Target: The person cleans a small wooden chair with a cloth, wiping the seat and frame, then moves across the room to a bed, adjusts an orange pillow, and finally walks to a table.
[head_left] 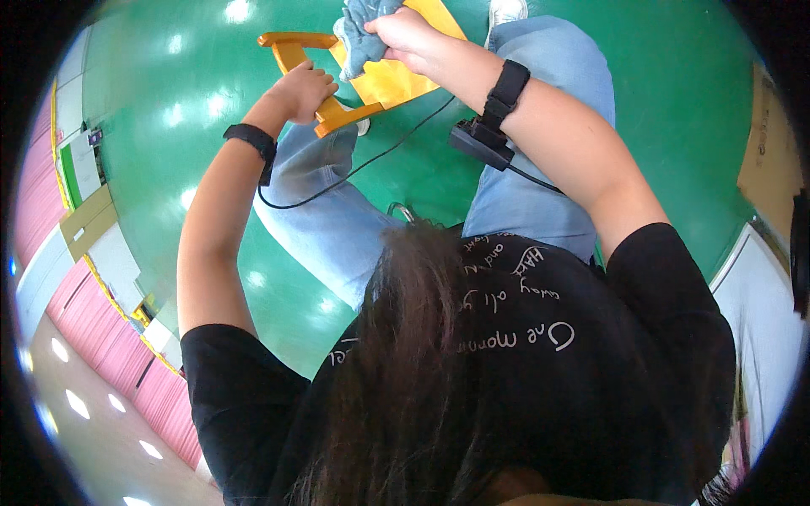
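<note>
From the head camera, the left hand (302, 88) is curling tightly around the side rail of a small yellow wooden chair (390, 78), steadying it above the knees. The right hand (407, 35) is pressing a blue-grey cloth (361, 32) against the chair's flat panel, fingers bunching the fabric. Wiping looks under way, though how much of the panel is already clean is hard to judge. The chair's upper part is running off the frame's top edge, and long hair is hiding the lap below the chair.
</note>
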